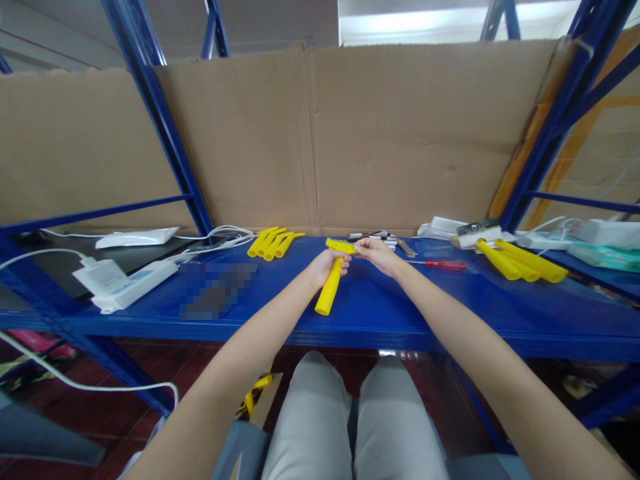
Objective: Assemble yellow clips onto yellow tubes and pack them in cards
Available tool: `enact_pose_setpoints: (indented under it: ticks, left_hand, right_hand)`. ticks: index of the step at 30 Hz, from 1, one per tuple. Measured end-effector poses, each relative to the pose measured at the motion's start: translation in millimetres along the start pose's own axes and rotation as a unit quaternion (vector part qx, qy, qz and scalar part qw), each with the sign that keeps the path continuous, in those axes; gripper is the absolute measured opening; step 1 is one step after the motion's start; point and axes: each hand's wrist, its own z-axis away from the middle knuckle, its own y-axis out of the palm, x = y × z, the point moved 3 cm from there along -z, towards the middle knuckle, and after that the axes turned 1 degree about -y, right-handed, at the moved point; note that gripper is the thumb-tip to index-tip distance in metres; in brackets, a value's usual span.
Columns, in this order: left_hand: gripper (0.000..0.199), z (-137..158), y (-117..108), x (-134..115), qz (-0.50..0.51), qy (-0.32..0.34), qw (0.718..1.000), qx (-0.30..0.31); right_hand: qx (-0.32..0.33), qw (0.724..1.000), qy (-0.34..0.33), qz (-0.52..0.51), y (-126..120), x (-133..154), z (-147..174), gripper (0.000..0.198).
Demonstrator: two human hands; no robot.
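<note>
My left hand (329, 265) is wrapped round the neck of a yellow plastic tool with a thick handle (328, 293) pointing down toward me. Its narrower head (341, 246) lies crosswise above my fingers. At the right end of that head, my right hand (375, 255) is closed in a pinch; what sits between the fingertips is too small to make out. Just behind my hands is a group of small white and dark pieces (380, 238), with a flat metal piece (406, 249) beside it. A screwdriver with a red handle (447, 265) lies to the right of my right hand.
Several yellow handles (273, 243) lie at the back left, more yellow handles (520, 261) at the right. A white power strip (135, 287) and cables occupy the left of the blue shelf (390, 313). Cardboard (400, 133) walls the back; blue posts (165, 133) flank it.
</note>
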Motion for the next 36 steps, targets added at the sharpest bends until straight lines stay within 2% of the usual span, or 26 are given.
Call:
enact_pose_setpoints:
  ticks: [5,11,25,36]
  left_hand:
    - [0.02,-0.2,-0.8,0.3,0.007,0.001,1.0,-0.005]
    - [0.02,1.1,-0.8,0.0,0.012,0.004,1.0,-0.005]
    - [0.019,-2.6,-2.6,2.1,-0.001,-0.012,1.0,0.012]
    - [0.019,-4.2,-2.8,0.6,0.008,0.005,1.0,0.013]
  right_hand:
    - [-0.024,0.999,-0.006,0.028,-0.2,0.3,-0.5,0.018]
    - [-0.029,0.999,-0.004,0.013,1.6,1.7,0.7,0.012]
    - [-0.056,0.996,-0.007,0.063,5.6,11.2,4.0,0.015]
    - [-0.058,0.998,-0.001,0.014,4.5,8.8,2.1,0.016]
